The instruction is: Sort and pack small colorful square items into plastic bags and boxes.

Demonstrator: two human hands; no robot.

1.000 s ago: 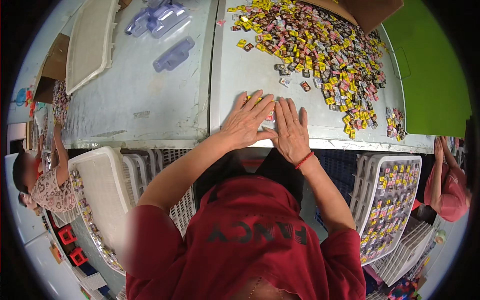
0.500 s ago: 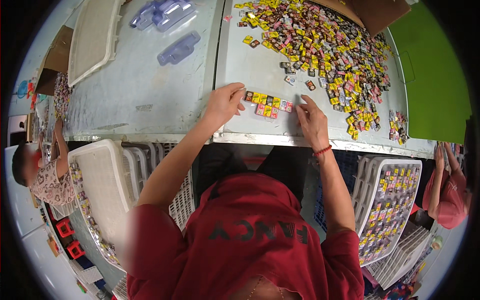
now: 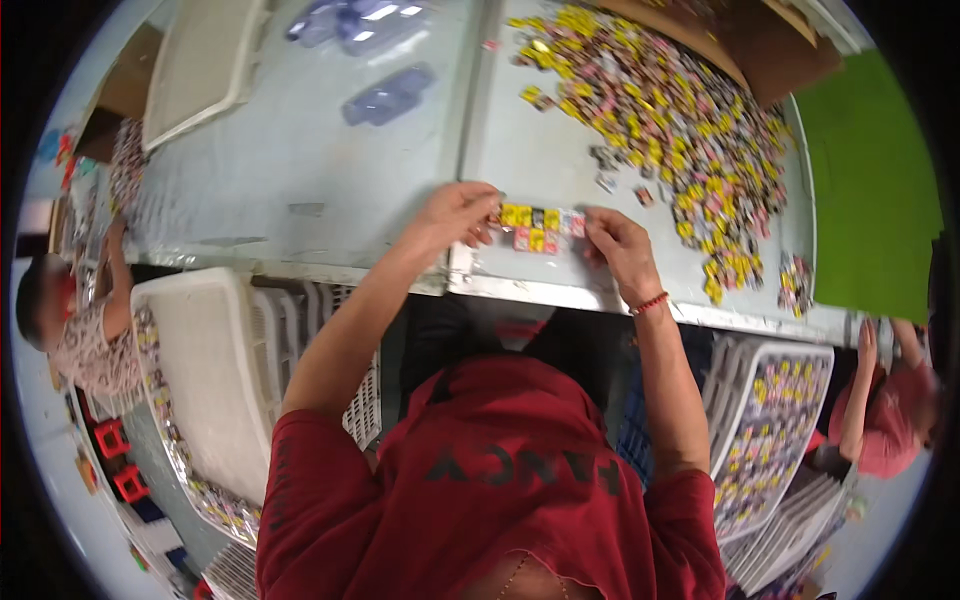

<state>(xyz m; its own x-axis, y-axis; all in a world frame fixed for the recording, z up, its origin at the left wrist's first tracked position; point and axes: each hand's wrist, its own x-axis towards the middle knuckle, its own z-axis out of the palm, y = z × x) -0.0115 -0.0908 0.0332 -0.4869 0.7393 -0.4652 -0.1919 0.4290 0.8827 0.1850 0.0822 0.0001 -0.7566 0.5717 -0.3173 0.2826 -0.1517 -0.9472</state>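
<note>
A short double row of small yellow, pink and white packets (image 3: 540, 228) lies near the front edge of the grey metal table (image 3: 330, 190). My left hand (image 3: 455, 215) presses against the row's left end with its fingertips. My right hand (image 3: 615, 245), a red band at its wrist, closes on the right end, so the row is squeezed between both hands. A big loose heap of the same packets (image 3: 670, 130) spreads over the table beyond my right hand.
Clear blue plastic pieces (image 3: 390, 95) and a white tray (image 3: 200, 60) lie at the far left. A white crate (image 3: 200, 380) stands below the table on my left, and a packet-filled tray (image 3: 770, 430) on my right. Other people sit at the left (image 3: 70, 320) and the right (image 3: 890, 410).
My hands lay flat side by side on the table, then spread apart around a line of packets. Now they have closed in on the row's two ends nearer the table edge.
</note>
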